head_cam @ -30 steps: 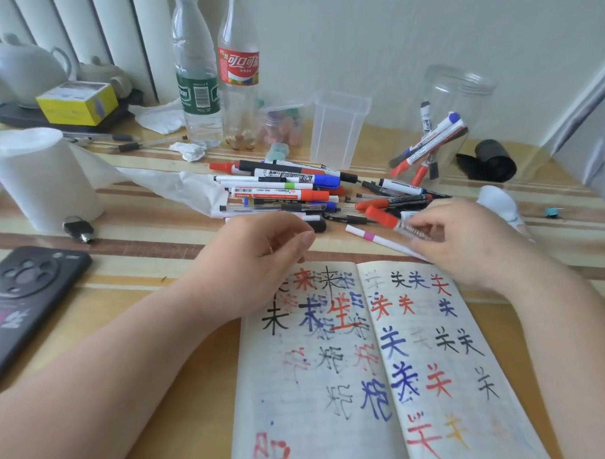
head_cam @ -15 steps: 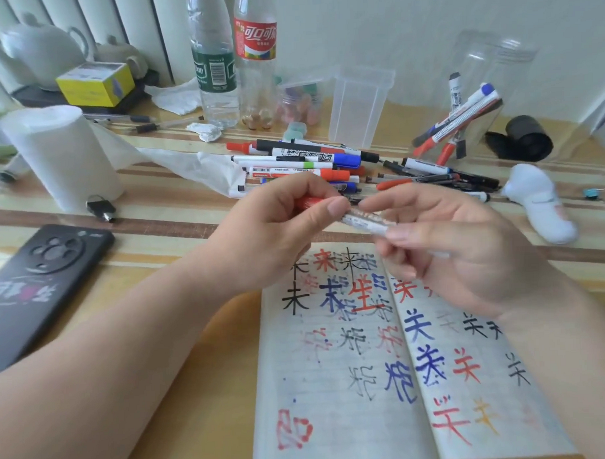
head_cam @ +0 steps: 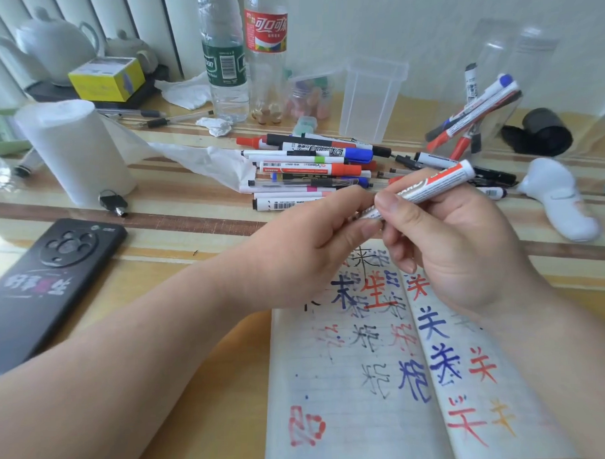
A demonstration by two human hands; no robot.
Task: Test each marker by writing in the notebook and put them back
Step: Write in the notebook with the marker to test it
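My right hand point(head_cam: 452, 244) grips a white marker with a red label point(head_cam: 436, 181), held slanted above the open notebook point(head_cam: 385, 381). My left hand point(head_cam: 305, 246) pinches the marker's lower end, where the cap is hidden by my fingers. The notebook pages carry red, blue and black test characters. A pile of loose markers point(head_cam: 312, 163) lies on the table behind my hands. A clear jar point(head_cam: 495, 95) lying on its side at the back right holds a few markers.
A black phone point(head_cam: 45, 283) lies at the left, and a paper roll point(head_cam: 75, 151) and keys point(head_cam: 113, 201) are behind it. Two bottles point(head_cam: 247, 56), a clear square container point(head_cam: 372, 96), a black roll point(head_cam: 548, 131) and a white object point(head_cam: 560, 199) stand along the back and right.
My right hand picked the red-labelled marker up from the pile and raised it over the notebook. My left hand came over and took hold of its lower end.
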